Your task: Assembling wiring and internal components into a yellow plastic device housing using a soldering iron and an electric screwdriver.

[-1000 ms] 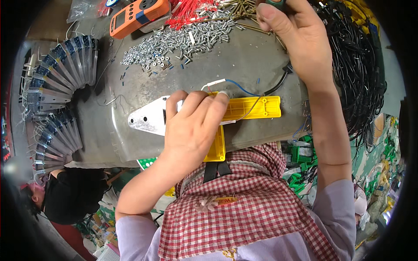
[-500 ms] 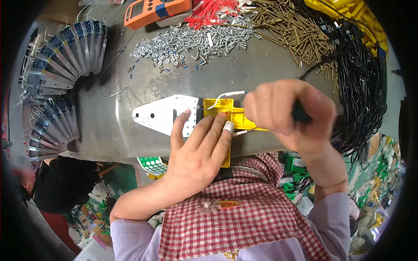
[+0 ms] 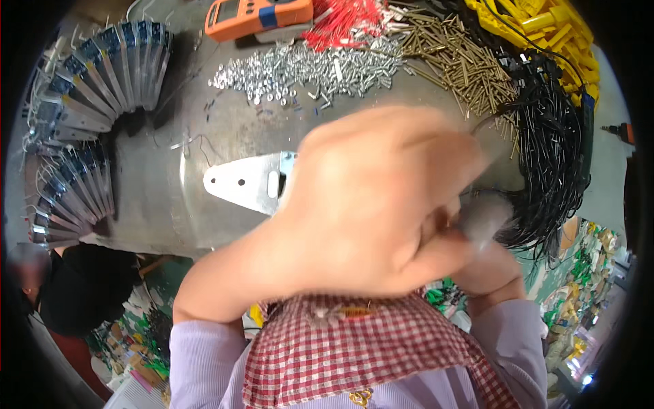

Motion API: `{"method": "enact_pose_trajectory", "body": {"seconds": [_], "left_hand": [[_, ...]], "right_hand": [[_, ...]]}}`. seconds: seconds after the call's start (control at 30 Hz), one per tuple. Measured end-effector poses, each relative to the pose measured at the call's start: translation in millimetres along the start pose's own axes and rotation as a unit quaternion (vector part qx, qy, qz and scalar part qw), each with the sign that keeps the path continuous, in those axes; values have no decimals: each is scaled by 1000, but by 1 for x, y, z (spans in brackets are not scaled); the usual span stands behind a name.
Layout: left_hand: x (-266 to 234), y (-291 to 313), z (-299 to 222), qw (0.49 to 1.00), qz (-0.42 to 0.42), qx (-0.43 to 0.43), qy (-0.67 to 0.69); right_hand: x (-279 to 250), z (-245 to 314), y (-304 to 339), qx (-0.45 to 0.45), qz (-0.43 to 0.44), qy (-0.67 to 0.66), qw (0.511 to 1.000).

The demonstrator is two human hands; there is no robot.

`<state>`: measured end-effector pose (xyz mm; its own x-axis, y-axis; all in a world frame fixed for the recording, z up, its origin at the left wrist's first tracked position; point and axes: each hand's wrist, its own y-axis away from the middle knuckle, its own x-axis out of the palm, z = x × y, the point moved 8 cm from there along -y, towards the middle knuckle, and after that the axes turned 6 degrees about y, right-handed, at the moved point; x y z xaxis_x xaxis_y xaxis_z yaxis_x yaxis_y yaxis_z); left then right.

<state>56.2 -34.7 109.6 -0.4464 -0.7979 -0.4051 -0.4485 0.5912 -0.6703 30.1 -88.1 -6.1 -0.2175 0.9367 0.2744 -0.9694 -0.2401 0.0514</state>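
Note:
My left hand (image 3: 371, 198) is raised close to the view, smeared by motion, with its fingers curled toward the thumb. A pale, blurred covering (image 3: 487, 217) shows at the thumb's tip. Whatever the fingers may hold cannot be made out. Behind this hand my right forearm (image 3: 492, 273) comes up, but my right hand's fingers are hidden. On the bench a tapered white plate (image 3: 235, 183) with two dark holes and a slot pokes out to the left. The yellow housing beside it is covered from sight.
Loose silver screws and nuts (image 3: 306, 71) lie along the back, with brass rods (image 3: 463, 61), red-wired parts (image 3: 347, 24) and an orange meter (image 3: 259, 17). Black cables (image 3: 548, 150) heap at right. Fanned clear strips with boards (image 3: 112, 75) stand left, near another person (image 3: 85, 286).
My left hand has lifted off the white plate and yellow housing and swung right and up, across my right hand. The dark-handled screwdriver in my right hand is now hidden.

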Motion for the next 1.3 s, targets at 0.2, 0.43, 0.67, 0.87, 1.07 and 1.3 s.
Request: {"method": "enact_pose_trajectory", "body": {"seconds": [0.2,0.43,0.67,0.87,1.07,1.3], "left_hand": [[2,6,55,967,-42,-206,142],[39,80,10,981,113,-73,-138],[50,75,44,977,85,-121,-152],[44,78,50,957,75,-261,-105],[61,72,37,950,232,-107,-181],[48,75,50,911,212,-100,-339]], "right_hand": [[-15,15,-30,-90,-51,33,994],[-108,119,-54,-171,-236,452,843],[-130,50,48,-73,-37,758,647],[-105,49,68,-121,-120,600,781],[-96,27,68,-129,-138,685,704],[-101,35,56,-125,-129,683,708]]}}
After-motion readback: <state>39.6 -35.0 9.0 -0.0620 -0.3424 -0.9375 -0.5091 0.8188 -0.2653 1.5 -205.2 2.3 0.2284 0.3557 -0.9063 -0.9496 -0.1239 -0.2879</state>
